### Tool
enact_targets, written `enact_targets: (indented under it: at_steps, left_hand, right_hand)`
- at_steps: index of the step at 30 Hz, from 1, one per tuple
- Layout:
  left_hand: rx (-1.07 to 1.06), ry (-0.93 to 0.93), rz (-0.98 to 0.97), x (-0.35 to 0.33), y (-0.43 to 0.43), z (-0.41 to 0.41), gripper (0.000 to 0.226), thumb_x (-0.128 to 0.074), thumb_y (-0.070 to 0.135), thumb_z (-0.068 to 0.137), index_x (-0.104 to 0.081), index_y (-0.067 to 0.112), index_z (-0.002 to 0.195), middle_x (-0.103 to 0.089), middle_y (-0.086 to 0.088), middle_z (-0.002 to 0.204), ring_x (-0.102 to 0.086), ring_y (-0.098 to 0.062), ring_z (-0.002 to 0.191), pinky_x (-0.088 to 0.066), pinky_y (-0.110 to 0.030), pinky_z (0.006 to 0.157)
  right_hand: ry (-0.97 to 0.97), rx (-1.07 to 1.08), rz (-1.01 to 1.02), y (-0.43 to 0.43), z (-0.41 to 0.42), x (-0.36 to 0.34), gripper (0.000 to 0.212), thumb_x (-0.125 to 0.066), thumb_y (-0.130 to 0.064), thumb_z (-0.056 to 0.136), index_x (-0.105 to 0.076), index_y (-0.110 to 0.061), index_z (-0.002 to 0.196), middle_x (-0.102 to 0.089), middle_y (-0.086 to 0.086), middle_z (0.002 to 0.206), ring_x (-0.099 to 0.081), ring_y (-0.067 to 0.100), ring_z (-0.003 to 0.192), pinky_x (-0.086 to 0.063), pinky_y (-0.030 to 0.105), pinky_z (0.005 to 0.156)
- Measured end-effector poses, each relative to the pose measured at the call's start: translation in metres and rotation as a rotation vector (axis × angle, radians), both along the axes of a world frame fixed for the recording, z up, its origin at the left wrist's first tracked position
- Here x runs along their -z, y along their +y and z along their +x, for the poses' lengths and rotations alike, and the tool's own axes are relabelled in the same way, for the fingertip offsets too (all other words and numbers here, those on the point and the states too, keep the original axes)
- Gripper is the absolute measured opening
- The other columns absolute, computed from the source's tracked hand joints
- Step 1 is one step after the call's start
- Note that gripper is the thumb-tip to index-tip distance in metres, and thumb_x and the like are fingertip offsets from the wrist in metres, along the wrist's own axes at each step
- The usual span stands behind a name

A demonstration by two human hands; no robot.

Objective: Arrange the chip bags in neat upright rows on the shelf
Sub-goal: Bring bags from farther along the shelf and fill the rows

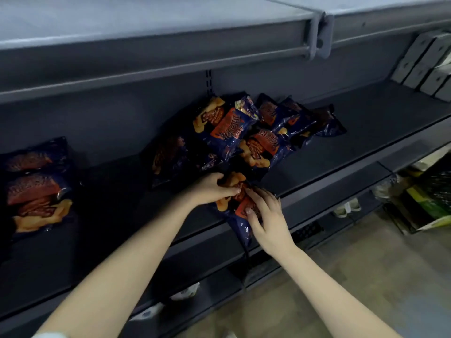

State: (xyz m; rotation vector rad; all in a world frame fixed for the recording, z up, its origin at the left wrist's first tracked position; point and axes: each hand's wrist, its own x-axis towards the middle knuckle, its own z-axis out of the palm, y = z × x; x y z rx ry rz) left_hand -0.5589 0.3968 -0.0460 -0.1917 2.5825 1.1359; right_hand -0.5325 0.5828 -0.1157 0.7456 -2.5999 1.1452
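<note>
— Two grips on a single bag? Why not one?

— Because it is limp and slippery. My left grip (pixel 212 189) is curled over the top of the front bag (pixel 240 228), fingers clamped on its upper end. My right grip (pixel 267 223) has the thumb pressed on the printed face and the fingers wrapped round the right edge. One holds the top and the other steadies the body, so I reckon I can turn it upright without it folding.

— Where does it sit?

— At the front lip of the shelf (pixel 353 142), tilted, with its lower end hanging out past the edge toward me. It is not upright yet.

— And behind it?

— Just beyond my knuckles is the heap (pixel 231 130). It is several of the same blue-and-orange bags, lying across one another at all angles. That is why I have the nearest one, since pulling from the middle would likely slump the rest.

— Is any of the row made?

— Off to the left, well apart from the heap, is the left pair (pixel 36 191), one behind the other with faces forward. They look more leaned back than standing, though the light there is dim. I take them as the start of a row, and the stretch of shelf between them and the heap as the place for this bag.

— Farther back?

— The upper shelf (pixel 146 25) overhangs and keeps the back dark. At far right stand the grey boxes (pixel 424 62), well apart from the chips.
</note>
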Motion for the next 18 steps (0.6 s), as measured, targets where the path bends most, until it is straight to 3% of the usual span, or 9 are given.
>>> enact_targets:
  at_steps: [2, 6, 8, 9, 12, 14, 16, 18]
  left_hand:
    - [-0.014, -0.062, 0.043, 0.004, -0.002, 0.004, 0.075, -0.069, 0.053, 0.076, -0.044, 0.017, 0.137, -0.05, -0.002, 0.137, -0.048, -0.015, 0.12, -0.038, -0.027, 0.093]
    - [-0.097, -0.074, 0.234, 0.005, -0.004, 0.017, 0.077, -0.076, 0.043, 0.073, -0.039, 0.02, 0.137, -0.049, 0.009, 0.127, -0.046, -0.009, 0.112, -0.04, -0.03, 0.092]
    - [-0.138, -0.046, 0.366, 0.002, -0.006, 0.025, 0.065, -0.079, 0.035, 0.07, -0.05, 0.025, 0.127, -0.056, 0.009, 0.122, -0.052, -0.012, 0.113, -0.045, -0.035, 0.094]
    - [-0.157, -0.041, 0.407, -0.001, -0.009, 0.03, 0.055, -0.08, 0.035, 0.067, -0.055, 0.031, 0.116, -0.06, 0.01, 0.115, -0.055, -0.01, 0.108, -0.047, -0.032, 0.086]
    - [-0.225, -0.066, 0.503, -0.012, -0.026, 0.048, 0.048, -0.078, 0.043, 0.051, -0.056, 0.038, 0.094, -0.06, 0.018, 0.098, -0.054, 0.004, 0.086, -0.043, -0.019, 0.061]
    - [-0.296, -0.034, 0.61, -0.016, -0.048, 0.063, 0.052, -0.077, 0.041, 0.048, -0.058, 0.037, 0.096, -0.062, 0.016, 0.1, -0.06, 0.002, 0.088, -0.049, -0.016, 0.069]
    - [-0.376, 0.034, 0.708, -0.02, -0.068, 0.075, 0.052, -0.078, 0.037, 0.052, -0.06, 0.038, 0.101, -0.064, 0.013, 0.104, -0.063, -0.012, 0.096, -0.051, -0.029, 0.081]
    - [-0.496, 0.148, 0.82, -0.023, -0.09, 0.094, 0.042, -0.076, 0.029, 0.061, -0.063, 0.035, 0.1, -0.071, 0.01, 0.095, -0.069, -0.018, 0.079, -0.055, -0.029, 0.064]
  right_hand:
    - [-0.002, -0.042, -0.029, 0.006, 0.001, 0.003, 0.048, -0.034, -0.043, 0.096, -0.052, -0.015, 0.131, -0.051, 0.007, 0.135, -0.042, 0.026, 0.13, -0.033, 0.056, 0.103]
    - [0.067, -0.074, -0.13, 0.007, 0.002, -0.002, 0.044, -0.038, -0.039, 0.095, -0.059, -0.01, 0.122, -0.054, 0.002, 0.129, -0.039, 0.026, 0.133, -0.031, 0.059, 0.104]
    - [0.097, -0.079, -0.213, 0.003, 0.003, -0.013, 0.045, -0.036, -0.041, 0.096, -0.06, -0.01, 0.12, -0.052, -0.002, 0.128, -0.037, 0.023, 0.135, -0.031, 0.059, 0.106]
    - [0.114, -0.082, -0.259, 0.0, 0.003, -0.018, 0.043, -0.037, -0.04, 0.097, -0.059, -0.011, 0.12, -0.052, -0.002, 0.129, -0.036, 0.02, 0.136, -0.03, 0.057, 0.108]
    - [0.135, -0.085, -0.419, -0.014, 0.005, -0.033, 0.037, -0.038, -0.036, 0.097, -0.054, -0.014, 0.122, -0.049, -0.002, 0.134, -0.037, 0.02, 0.136, -0.03, 0.044, 0.112]
    - [0.105, -0.098, -0.528, -0.03, 0.007, -0.039, 0.034, -0.039, -0.031, 0.097, -0.051, -0.014, 0.124, -0.048, 0.0, 0.136, -0.04, 0.019, 0.134, -0.032, 0.034, 0.111]
    - [0.041, -0.069, -0.57, -0.044, 0.006, -0.04, 0.034, -0.039, -0.023, 0.094, -0.047, -0.016, 0.127, -0.049, 0.001, 0.134, -0.043, 0.013, 0.129, -0.034, 0.026, 0.106]
    - [-0.102, -0.067, -0.64, -0.069, 0.008, -0.039, 0.037, -0.04, -0.016, 0.091, -0.045, -0.021, 0.127, -0.052, -0.009, 0.127, -0.047, 0.005, 0.122, -0.036, 0.02, 0.1]
